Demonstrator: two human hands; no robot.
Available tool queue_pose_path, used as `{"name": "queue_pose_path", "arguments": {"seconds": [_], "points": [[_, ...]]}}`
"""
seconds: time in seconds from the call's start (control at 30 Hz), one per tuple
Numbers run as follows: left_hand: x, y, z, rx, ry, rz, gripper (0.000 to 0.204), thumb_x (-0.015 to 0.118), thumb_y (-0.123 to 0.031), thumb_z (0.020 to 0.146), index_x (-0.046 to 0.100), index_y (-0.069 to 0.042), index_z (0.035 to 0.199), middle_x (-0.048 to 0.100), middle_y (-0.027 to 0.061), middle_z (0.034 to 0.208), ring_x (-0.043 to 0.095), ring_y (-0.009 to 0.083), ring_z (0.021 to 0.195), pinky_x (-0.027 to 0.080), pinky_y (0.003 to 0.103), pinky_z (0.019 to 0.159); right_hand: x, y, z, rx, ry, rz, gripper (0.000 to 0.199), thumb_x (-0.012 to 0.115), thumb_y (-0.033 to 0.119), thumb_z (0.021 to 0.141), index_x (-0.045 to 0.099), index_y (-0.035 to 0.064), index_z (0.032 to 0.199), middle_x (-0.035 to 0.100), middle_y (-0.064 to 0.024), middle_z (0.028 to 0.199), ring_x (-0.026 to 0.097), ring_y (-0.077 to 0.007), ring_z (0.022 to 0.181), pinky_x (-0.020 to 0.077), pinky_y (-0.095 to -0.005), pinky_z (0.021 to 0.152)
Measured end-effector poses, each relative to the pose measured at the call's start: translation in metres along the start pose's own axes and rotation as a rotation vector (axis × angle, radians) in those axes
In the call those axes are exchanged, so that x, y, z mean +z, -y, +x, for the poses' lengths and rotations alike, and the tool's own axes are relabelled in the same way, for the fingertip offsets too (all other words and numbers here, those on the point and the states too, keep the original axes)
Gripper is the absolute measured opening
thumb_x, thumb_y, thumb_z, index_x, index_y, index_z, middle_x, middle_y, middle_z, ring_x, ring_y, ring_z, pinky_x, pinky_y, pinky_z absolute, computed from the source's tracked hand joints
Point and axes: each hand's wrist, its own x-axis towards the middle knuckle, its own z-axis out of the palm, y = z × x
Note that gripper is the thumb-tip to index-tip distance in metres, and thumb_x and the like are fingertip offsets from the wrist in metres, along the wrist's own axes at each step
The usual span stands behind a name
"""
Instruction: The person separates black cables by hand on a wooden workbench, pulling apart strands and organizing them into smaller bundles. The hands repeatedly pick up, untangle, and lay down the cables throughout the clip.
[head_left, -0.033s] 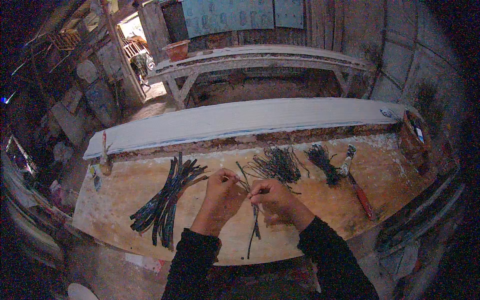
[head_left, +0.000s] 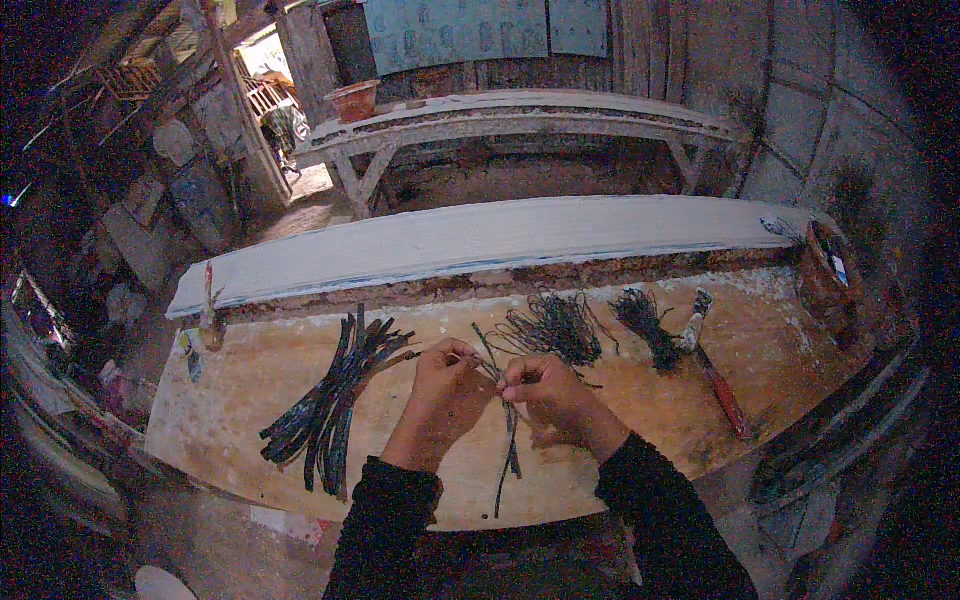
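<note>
A thin bundle of dark strips [head_left: 510,440], narrow and slightly curved, hangs between the two hands over the middle of the wooden counter [head_left: 640,470], its upper ends poking above the fingers and its lower end trailing toward the near edge. The left hand [head_left: 445,395] has its grip closed on the upper part of the bundle, and the right hand [head_left: 548,395] pinches it just beside, fingertips pressed together on the strips. To the left lies a pile of longer dark strips [head_left: 335,405]; beyond the hands sits a tangle of thin wire [head_left: 555,325], then a smaller dark tuft [head_left: 645,322] and a red-handled tool [head_left: 715,375]. A brown pot [head_left: 825,270] stands at the far right, contents unclear.
</note>
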Motion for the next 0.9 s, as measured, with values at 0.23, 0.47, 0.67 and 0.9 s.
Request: {"name": "queue_pose_path", "arguments": {"seconds": [0.23,0.47,0.67,0.9], "points": [[-0.024,0.001,0.008,-0.25,0.344,0.173,0.008,0.066,-0.006,0.082,0.059,-0.003,0.084,0.063,0.0064,0.077,0.06,0.0159,0.068,0.048,0.031,0.059,-0.015,-0.021,0.017,-0.148,-0.495,-0.175,0.011,0.071,0.004,0.075,0.062,0.0052,0.081,0.058,0.0007,0.08,0.053,-0.0098,0.074,0.0422,-0.0249,0.07],[-0.023,0.011,-0.001,-0.305,0.432,0.279,0.022,0.072,-0.023,0.079,0.056,-0.007,0.081,0.063,0.0113,0.079,0.062,0.0258,0.07,0.051,0.04,0.059,-0.013,-0.021,0.022,-0.273,-0.762,-0.432,0.017,0.07,0.013,0.081,0.07,0.0093,0.098,0.058,0.0001,0.08,0.051,-0.0102,0.074,0.0413,-0.025,0.069],[-0.004,-0.017,0.003,-0.234,0.194,0.066,0.011,0.064,-0.005,0.084,0.054,-0.006,0.081,0.057,0.0049,0.073,0.058,0.0162,0.063,0.047,0.033,0.057,-0.033,-0.041,0.022,-0.277,-0.803,-0.597,0.018,0.072,0.016,0.08,0.07,0.0084,0.096,0.058,-0.0019,0.083,0.052,-0.0136,0.078,0.0427,-0.0276,0.071],[0.001,-0.009,0.007,0.109,-0.276,0.262,0.012,0.06,-0.001,0.086,0.049,-0.004,0.081,0.046,0.0047,0.072,0.054,0.0174,0.056,0.049,0.039,0.049,-0.003,-0.013,0.008,-0.22,-0.541,-0.381,0.019,0.074,0.016,0.078,0.069,0.0075,0.094,0.053,-0.0051,0.095,0.053,-0.0169,0.091,0.0452,-0.031,0.077]]}}
